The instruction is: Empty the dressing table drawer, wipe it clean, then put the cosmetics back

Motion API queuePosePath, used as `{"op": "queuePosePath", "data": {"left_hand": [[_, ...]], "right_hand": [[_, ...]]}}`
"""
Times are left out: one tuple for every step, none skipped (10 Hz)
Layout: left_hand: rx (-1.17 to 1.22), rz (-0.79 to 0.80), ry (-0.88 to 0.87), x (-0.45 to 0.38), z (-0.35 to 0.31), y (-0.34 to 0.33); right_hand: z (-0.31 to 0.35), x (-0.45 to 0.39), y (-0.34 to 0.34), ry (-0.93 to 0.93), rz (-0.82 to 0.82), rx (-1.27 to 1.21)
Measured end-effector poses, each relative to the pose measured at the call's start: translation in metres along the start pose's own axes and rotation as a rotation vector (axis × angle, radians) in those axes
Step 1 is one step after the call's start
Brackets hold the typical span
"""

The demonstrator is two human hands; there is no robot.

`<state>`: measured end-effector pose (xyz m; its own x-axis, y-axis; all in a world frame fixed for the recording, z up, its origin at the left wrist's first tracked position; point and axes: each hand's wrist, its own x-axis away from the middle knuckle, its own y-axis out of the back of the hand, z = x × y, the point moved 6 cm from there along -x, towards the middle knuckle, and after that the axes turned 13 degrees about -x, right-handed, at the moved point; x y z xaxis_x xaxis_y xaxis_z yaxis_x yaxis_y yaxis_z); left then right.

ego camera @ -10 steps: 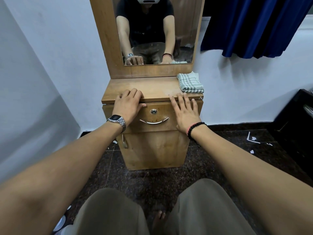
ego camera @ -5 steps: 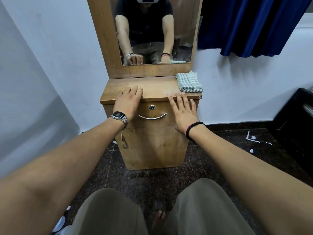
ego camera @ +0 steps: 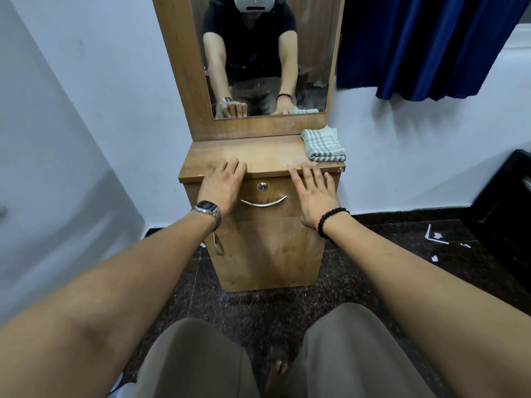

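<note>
The wooden dressing table [ego camera: 258, 152] stands against the white wall, with its drawer [ego camera: 275, 191] pushed in under the top. The drawer front has a curved metal handle [ego camera: 263, 203] and a round lock [ego camera: 262, 186]. My left hand [ego camera: 221, 186] lies flat over the front edge of the top, fingers on the wood. My right hand [ego camera: 314, 193] presses flat against the right part of the drawer front, fingertips at the top's edge. A folded checked cloth [ego camera: 323, 145] lies on the top's right end. No cosmetics are in view.
A mirror [ego camera: 264, 56] rises behind the top. Below the drawer is a cupboard door with a handle [ego camera: 218, 245] at its left. A blue curtain [ego camera: 425, 44] hangs at the upper right, a black cabinet [ego camera: 508, 208] stands at the right, and paper scraps [ego camera: 436, 235] litter the dark floor.
The drawer, slightly out a second ago, is now flush under the top. Both hands moved forward with it; the left hand's fingers slid further onto the top.
</note>
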<state>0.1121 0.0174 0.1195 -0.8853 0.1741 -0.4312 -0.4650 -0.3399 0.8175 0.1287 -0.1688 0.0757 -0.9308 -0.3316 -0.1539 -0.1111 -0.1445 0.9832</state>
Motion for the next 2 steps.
{"op": "queuePosePath", "data": {"left_hand": [[-0.014, 0.057, -0.058, 0.008, 0.002, 0.005], [-0.048, 0.167, -0.091, 0.011, 0.009, 0.020]], "right_hand": [[0.001, -0.003, 0.017, -0.032, 0.126, -0.031], [0.005, -0.001, 0.039, -0.004, 0.187, -0.054]]}}
